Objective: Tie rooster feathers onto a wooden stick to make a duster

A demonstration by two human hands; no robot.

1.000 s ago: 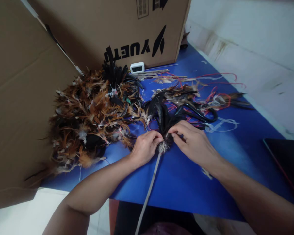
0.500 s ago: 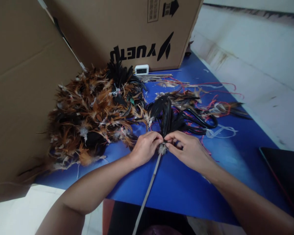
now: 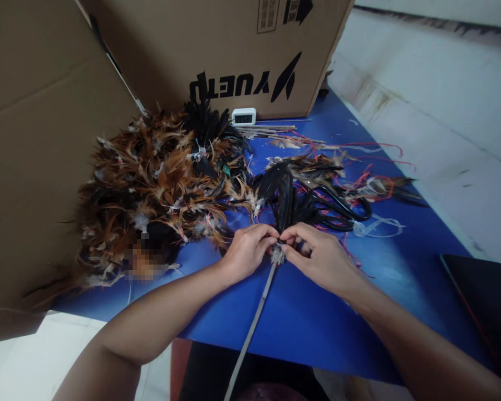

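Observation:
Both hands meet at the quill end of a bundle of black feathers [image 3: 284,195] bound around the tip of a thin stick [image 3: 256,320]. My left hand [image 3: 250,249] pinches the bundle from the left with thumb and forefinger. From the right, my right hand [image 3: 313,250] pinches at the same spot, its fingertips almost touching the left ones. Pale quill ends [image 3: 277,255] stick out just below the fingers. The stick slants down over the table's front edge toward me. Any thread between the fingertips is too small to make out.
A large heap of brown and black feather bunches [image 3: 162,189] covers the left. Behind stand a cardboard box [image 3: 234,50] and a small white digital display [image 3: 244,117]. Thin sticks [image 3: 271,131], red string [image 3: 371,146] and loose feathers lie rightward. A dark flat object [image 3: 480,289] sits far right.
Both hands keep their pinch at the quill end, with only slight finger movement. The whole view has shifted a little; the feathers and stick stay in place.

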